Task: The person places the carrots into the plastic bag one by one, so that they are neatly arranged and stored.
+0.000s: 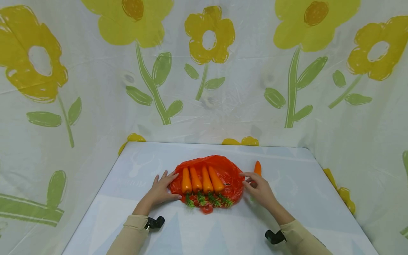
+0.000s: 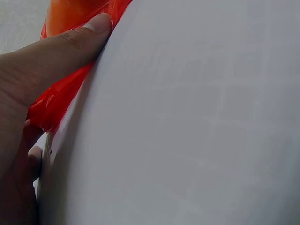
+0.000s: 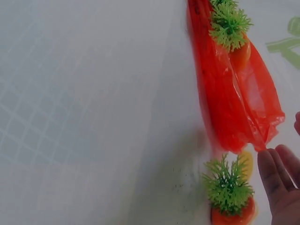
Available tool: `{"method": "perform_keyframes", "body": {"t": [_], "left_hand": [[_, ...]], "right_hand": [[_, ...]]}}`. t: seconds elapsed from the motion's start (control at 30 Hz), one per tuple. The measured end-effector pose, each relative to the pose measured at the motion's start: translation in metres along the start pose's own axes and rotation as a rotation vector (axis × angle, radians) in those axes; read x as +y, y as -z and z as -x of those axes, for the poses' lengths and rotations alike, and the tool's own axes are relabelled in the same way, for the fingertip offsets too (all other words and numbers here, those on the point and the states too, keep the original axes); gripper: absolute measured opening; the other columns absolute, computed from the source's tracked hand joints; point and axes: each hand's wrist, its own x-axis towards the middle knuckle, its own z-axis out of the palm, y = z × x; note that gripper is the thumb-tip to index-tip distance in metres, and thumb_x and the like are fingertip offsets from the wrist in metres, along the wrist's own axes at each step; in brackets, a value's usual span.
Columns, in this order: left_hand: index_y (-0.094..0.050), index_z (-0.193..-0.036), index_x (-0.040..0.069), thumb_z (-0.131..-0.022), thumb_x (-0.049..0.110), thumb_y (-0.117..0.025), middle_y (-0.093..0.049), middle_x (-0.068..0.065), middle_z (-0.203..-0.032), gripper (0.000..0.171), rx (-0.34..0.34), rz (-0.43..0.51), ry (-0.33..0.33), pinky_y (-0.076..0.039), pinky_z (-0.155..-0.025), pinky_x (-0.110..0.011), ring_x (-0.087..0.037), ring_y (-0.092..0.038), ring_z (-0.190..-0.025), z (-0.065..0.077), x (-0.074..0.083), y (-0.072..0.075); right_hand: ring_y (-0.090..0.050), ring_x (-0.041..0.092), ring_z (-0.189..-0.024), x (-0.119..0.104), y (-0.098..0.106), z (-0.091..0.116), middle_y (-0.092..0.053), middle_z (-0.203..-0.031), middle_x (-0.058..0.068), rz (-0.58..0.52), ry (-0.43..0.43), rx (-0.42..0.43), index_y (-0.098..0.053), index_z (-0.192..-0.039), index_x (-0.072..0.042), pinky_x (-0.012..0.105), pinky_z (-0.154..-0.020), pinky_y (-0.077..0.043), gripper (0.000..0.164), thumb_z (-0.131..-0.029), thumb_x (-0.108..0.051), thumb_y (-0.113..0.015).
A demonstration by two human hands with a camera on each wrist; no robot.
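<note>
Several orange carrots [image 1: 207,180] with green leafy tops lie side by side on a spread red plastic bag [image 1: 232,193], tops toward me. At the bag's left edge my left hand [image 1: 160,191] has its fingers spread, and its thumb [image 2: 77,49] touches the red plastic in the left wrist view. My right hand [image 1: 261,189] is at the right edge; in the right wrist view its straight fingertips touch the bag's corner, thumb apart. Another carrot [image 1: 258,168] lies off the bag, partly hidden behind the right hand; its leafy top [image 3: 228,185] shows in the right wrist view.
A white table [image 1: 197,233] with pale blue print bears everything. Around its back and sides hangs a pale cloth [image 1: 242,92] printed with yellow flowers. Black devices [image 1: 155,222] are worn at both wrists, beside beige sleeves.
</note>
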Motion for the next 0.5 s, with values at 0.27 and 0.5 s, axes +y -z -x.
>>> {"method": "perform_keyframes", "body": {"t": [0.27, 0.5], "left_hand": [[-0.042, -0.156, 0.012, -0.076, 0.051, -0.085, -0.033, -0.012, -0.164, 0.099, 0.004, -0.001, -0.004, 0.005, -0.119, -0.066, -0.044, -0.011, -0.154, 0.0003, -0.0005, -0.0002], [-0.042, -0.156, 0.012, -0.076, 0.052, -0.085, -0.033, -0.013, -0.164, 0.099, 0.007, -0.013, -0.008, 0.004, -0.119, -0.067, -0.045, -0.012, -0.154, 0.0005, -0.0017, -0.0011]], "right_hand": [[-0.063, 0.019, -0.087, 0.0041, 0.0053, 0.0, -0.068, -0.116, 0.01, 0.035, -0.037, 0.012, -0.069, -0.129, -0.016, 0.025, -0.072, -0.056, 0.031, -0.098, -0.013, -0.068], [-0.062, 0.019, -0.084, 0.0093, 0.0099, 0.0009, -0.065, -0.102, 0.006, 0.043, -0.02, 0.061, -0.069, -0.129, -0.014, 0.025, -0.074, -0.058, 0.032, -0.097, -0.012, -0.07]]}}
